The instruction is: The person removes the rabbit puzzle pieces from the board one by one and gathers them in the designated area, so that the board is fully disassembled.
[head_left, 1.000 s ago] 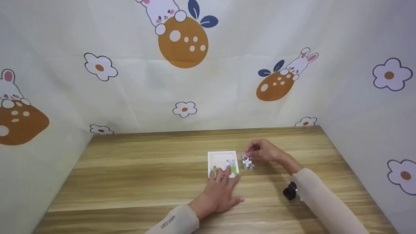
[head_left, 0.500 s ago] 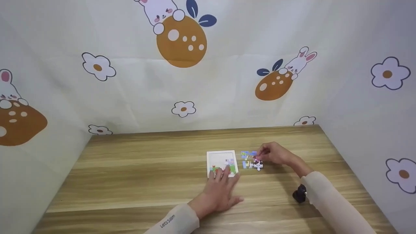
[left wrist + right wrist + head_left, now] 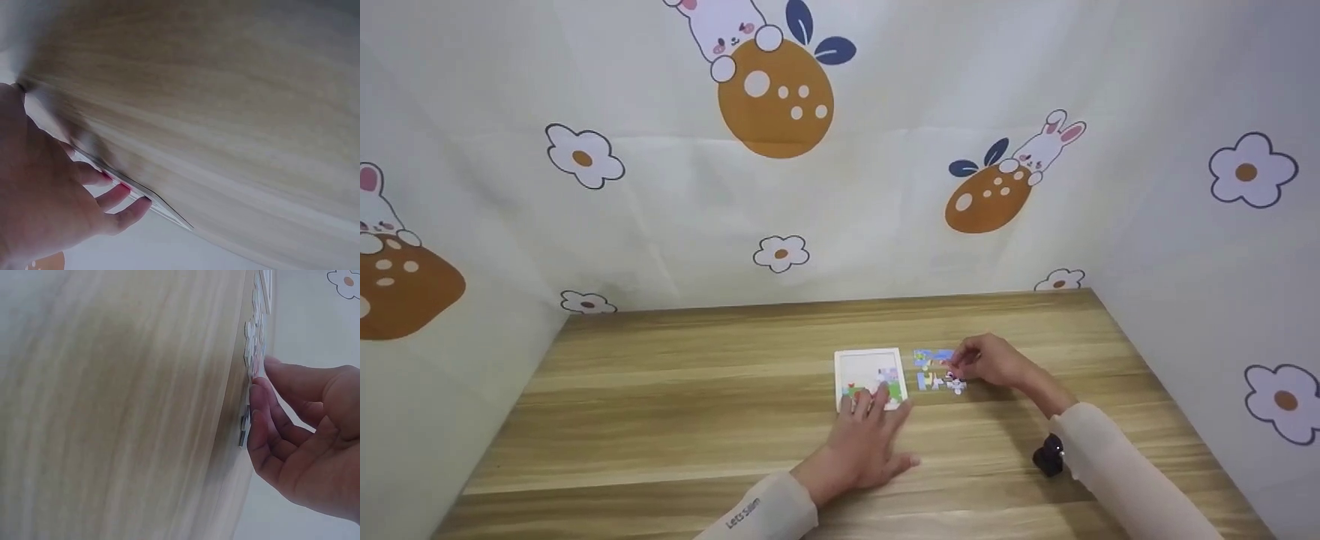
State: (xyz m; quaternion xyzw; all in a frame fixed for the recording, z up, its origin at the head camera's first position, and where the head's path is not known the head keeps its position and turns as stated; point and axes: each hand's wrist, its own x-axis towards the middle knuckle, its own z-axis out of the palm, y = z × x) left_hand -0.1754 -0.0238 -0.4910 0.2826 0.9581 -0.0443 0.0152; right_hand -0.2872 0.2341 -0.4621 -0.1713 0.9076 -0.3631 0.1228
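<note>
Loose puzzle pieces (image 3: pixel 931 381) lie at nine o'clock from the right hand (image 3: pixel 994 361), the nearer one, its fingers curled at them (whether it pinches one, I cannot tell); the left hand's (image 3: pixel 864 444) spread, unclenched fingers rest on the tray (image 3: pixel 838 375), toward its twelve o'clock.

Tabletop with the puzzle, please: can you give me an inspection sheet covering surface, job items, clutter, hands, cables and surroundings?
Surface: wood-grain table, looks dry.
Job items: white puzzle tray, partly filled, with green pieces showing; loose pieces lie just right of it.
Clutter: black device beside the right sleeve; whether it touches the table, cannot tell.
Hands: left hand touches the tray's near part; right hand is at the loose pieces, grip unclear.
Cables: nothing seen.
Surroundings: pale wall covering printed with rabbits, orange fruit and flowers.
</note>
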